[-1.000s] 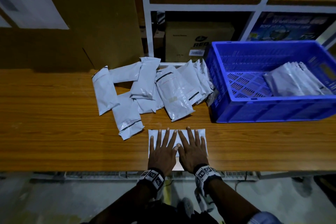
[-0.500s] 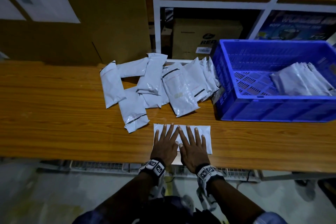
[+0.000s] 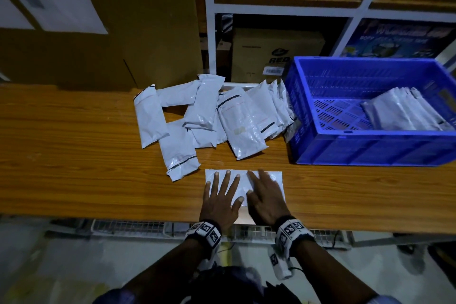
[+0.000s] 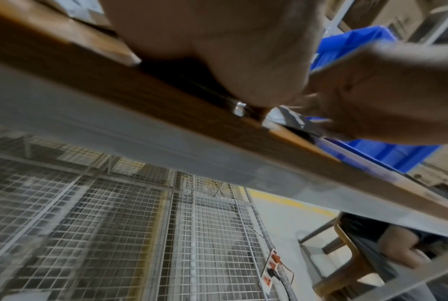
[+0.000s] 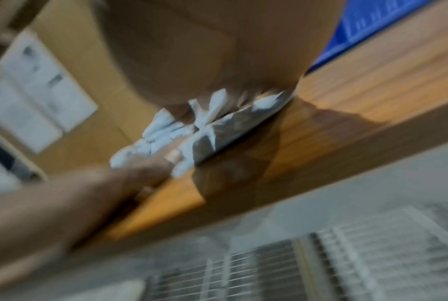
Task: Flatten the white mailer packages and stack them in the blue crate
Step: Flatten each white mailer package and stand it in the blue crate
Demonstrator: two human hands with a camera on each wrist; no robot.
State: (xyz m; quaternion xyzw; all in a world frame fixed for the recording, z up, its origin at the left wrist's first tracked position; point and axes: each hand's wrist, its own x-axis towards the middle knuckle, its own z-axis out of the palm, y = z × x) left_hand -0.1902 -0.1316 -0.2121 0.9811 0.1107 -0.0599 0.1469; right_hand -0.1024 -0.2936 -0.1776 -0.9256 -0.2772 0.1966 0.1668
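A white mailer (image 3: 246, 180) is pressed flat against the wooden table (image 3: 74, 168) near its front edge by both hands. The left hand (image 3: 219, 201) is laid palm down on the mailer's left half, fingers straight and spread; nothing is gripped. The right hand (image 3: 265, 196) is laid on the right half, fingers straight and close together, likewise gripping nothing. Behind the mailer, a loose pile of mailers (image 3: 209, 116) is spread on the table. To the right, just beside the pile, the blue crate (image 3: 370, 150) is set, with a stack of mailers (image 3: 404, 113) leaning inside at its right end.
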